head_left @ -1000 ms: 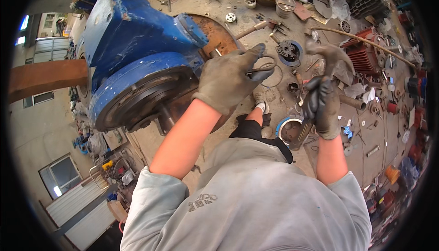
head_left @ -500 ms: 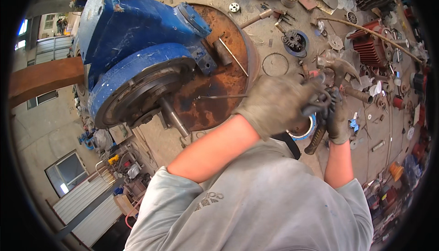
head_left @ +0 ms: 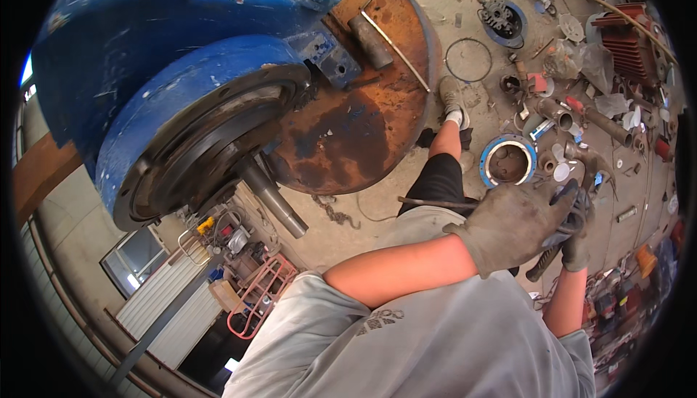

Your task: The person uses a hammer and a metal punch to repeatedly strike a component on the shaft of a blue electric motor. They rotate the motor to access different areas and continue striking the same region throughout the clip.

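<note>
My left hand (head_left: 512, 227), in a grey work glove, is closed around one end of a thin metal rod (head_left: 435, 202) that sticks out to the left across my body. Close against it, my right hand (head_left: 577, 249), gloved too, grips a hammer (head_left: 543, 261), whose dark handle points down and whose head is up beyond the fingers. Dark curved shapes between both hands may be glove fingers or part of the rod; I cannot tell. At the left stands a big blue machine housing (head_left: 196, 82) with a steel shaft (head_left: 272, 198) jutting from its round flange.
A rusty round plate (head_left: 341, 144) lies beside the housing, with a rod (head_left: 396, 50) on it. On the floor are a blue-rimmed ring part (head_left: 534, 162), a thin hoop (head_left: 468, 60), pipes (head_left: 608, 126) and a red finned motor casing (head_left: 628, 46). A red hand cart (head_left: 265, 296) stands lower left.
My view has shifted, so the blue machine looks larger and nearer. Both hands sit lower and further right in the picture, still close together with the rod and hammer.
</note>
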`<state>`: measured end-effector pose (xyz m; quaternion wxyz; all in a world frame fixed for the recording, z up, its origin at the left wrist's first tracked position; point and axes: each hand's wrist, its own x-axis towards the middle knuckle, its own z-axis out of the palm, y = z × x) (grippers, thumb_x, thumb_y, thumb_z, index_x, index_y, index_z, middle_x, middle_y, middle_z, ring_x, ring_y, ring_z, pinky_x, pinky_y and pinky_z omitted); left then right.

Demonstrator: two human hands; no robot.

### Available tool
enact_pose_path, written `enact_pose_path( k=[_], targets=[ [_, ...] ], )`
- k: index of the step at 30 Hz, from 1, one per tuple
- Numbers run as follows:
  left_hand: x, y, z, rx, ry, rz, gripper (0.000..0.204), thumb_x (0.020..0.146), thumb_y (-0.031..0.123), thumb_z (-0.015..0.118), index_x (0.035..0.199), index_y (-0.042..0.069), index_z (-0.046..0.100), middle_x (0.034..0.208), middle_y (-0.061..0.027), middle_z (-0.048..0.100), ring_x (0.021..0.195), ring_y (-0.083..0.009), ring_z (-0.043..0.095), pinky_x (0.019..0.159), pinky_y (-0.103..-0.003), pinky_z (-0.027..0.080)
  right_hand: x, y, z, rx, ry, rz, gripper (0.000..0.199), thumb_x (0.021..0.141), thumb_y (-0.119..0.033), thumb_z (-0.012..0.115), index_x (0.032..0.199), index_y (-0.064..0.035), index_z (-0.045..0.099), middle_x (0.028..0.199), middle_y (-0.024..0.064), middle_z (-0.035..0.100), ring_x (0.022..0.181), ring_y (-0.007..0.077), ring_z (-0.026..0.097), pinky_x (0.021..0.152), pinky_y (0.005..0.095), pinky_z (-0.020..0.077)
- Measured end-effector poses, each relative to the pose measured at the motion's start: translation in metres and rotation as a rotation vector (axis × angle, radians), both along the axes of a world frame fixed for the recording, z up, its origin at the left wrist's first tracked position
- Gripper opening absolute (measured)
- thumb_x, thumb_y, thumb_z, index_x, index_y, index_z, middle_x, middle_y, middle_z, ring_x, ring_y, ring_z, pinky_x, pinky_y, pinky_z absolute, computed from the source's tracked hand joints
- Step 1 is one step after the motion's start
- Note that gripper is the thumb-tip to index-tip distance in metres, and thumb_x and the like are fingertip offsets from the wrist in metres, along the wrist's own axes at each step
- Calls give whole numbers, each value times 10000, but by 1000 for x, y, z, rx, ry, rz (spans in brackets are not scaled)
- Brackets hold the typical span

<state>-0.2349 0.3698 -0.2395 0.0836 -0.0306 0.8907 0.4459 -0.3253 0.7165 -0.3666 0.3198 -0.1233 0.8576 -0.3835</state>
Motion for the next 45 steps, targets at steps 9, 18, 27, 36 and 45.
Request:
enact_pose_path(
  k=[9, 18, 27, 36, 45],
  targets=[
    [13, 19, -60, 164, -91, 54, 738, 999, 346, 706, 1568, -63, 475, 1174, -172, 659, 980, -290, 737, 753, -399, 620, 32, 0, -16, -74, -379, -287, 329, 1131, -263, 594, 1303, 11, 651, 1259, 145, 709, 1128, 231, 706, 990, 370, 587],
    [15, 21, -95, 138, -237, 60, 751, 995, 329, 710, 1590, -51, 454, 1088, -155, 665, 982, -292, 713, 801, -411, 596, 29, 12, -73, 6, -438, -92, 402, 1143, -290, 508, 1361, 28, 622, 1290, 144, 653, 1024, 192, 748, 757, 298, 656],
    [0, 25, -15, 99, -83, -113, 750, 932, 181, 731, 1635, 122, 478, 1307, -159, 670, 1082, -397, 715, 945, -506, 563, 37, -19, -3, 1, -438, -310, 343, 1136, -299, 562, 1314, -39, 698, 919, 54, 717, 560, 112, 605, 470, 297, 489],
    [-72, -54, 51, -438, 410, 22, 478, 862, 53, 683, 1290, 238, 786, 1207, -78, 738, 1199, -320, 662, 1140, -487, 467, 67, 57, 49, 62, -304, -382, 356, 1115, -365, 641, 995, -44, 739, 637, -16, 532, 483, 102, 517, 452, 313, 416],
    [-78, -155, -5, -540, 404, 181, 262, 848, -8, 692, 968, 192, 811, 1079, -64, 750, 1205, -341, 652, 1095, -458, 479, 86, 140, 67, 50, -216, -533, 346, 1122, -390, 622, 1064, -49, 623, 609, 10, 523, 420, 142, 494, 382, 339, 412]
  ],
)
